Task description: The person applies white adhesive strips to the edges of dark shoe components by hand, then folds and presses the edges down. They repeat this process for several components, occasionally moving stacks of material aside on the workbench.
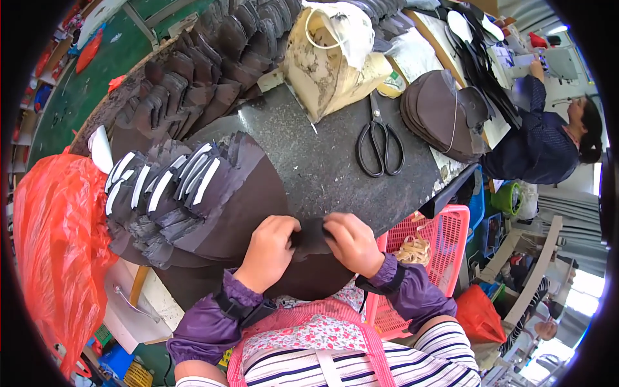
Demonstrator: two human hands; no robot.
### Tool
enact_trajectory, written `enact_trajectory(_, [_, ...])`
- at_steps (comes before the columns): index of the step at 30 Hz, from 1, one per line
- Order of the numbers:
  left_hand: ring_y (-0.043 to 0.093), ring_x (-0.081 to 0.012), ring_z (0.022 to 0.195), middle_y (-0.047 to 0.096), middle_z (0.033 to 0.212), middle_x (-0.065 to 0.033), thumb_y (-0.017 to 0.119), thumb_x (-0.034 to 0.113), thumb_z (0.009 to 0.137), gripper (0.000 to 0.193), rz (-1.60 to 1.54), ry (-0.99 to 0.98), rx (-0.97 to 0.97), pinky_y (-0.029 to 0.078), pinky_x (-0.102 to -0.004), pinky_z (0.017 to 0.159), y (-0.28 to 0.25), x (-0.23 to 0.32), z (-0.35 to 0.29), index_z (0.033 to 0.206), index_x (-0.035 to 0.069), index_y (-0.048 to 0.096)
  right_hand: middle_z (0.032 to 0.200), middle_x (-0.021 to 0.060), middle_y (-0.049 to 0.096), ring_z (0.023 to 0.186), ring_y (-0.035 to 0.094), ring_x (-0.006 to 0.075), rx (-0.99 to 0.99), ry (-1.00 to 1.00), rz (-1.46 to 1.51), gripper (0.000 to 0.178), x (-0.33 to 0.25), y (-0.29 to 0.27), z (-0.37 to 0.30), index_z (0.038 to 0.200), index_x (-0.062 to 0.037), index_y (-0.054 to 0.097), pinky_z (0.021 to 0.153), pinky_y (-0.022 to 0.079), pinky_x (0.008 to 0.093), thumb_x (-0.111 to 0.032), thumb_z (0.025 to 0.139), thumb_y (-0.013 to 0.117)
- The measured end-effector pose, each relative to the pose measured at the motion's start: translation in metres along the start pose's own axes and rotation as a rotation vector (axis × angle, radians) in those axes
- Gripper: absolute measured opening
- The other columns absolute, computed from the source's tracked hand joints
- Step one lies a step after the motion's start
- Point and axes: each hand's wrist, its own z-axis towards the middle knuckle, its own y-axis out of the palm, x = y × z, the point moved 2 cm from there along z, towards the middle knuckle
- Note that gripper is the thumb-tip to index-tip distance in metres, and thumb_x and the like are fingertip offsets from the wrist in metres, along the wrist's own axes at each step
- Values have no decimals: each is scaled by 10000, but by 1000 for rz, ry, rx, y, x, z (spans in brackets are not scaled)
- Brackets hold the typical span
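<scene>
At the near edge of the dark worktable, my left hand (267,251) pinches one side of a dark brown, leather-like piece (311,240). My right hand (353,244) grips its other side, fingers curled and slightly blurred. Below both hands, a larger dark brown sheet (316,277) hangs toward my lap; whether it joins the held piece I cannot tell. Just left of my left hand lies an overlapping row of dark cut pieces (248,193), several bearing white strips (206,181). Black-handled scissors (380,145) rest on the table beyond my right hand.
A stained cream container (322,77) stands at the back, beside rows of dark pieces (193,80). Right of the scissors sits a tied stack of rounded pieces (432,106). A pink basket (459,235) is at right, a red plastic bag (58,238) at left. A co-worker (538,145) sits far right.
</scene>
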Motion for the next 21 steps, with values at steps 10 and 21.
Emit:
enact_trajectory(10, [631, -325, 982, 663, 1064, -191, 632, 29, 719, 164, 323, 447, 6, 532, -413, 833, 18, 4, -15, 864, -45, 623, 1174, 198, 630, 991, 628, 305, -104, -407, -226, 273, 1, 3, -26, 860, 30, 626, 811, 533, 413, -110, 628, 603])
enact_trajectory(21, [645, -287, 946, 671, 1051, -156, 676, 65, 728, 198, 550, 473, -103, 527, -380, 787, 10, 15, -30, 909, -3, 631, 1117, 175, 645, 967, 637, 262, -201, -328, -69, 196, -1, -9, -21, 860, 6, 614, 780, 543, 368, -100, 710, 683])
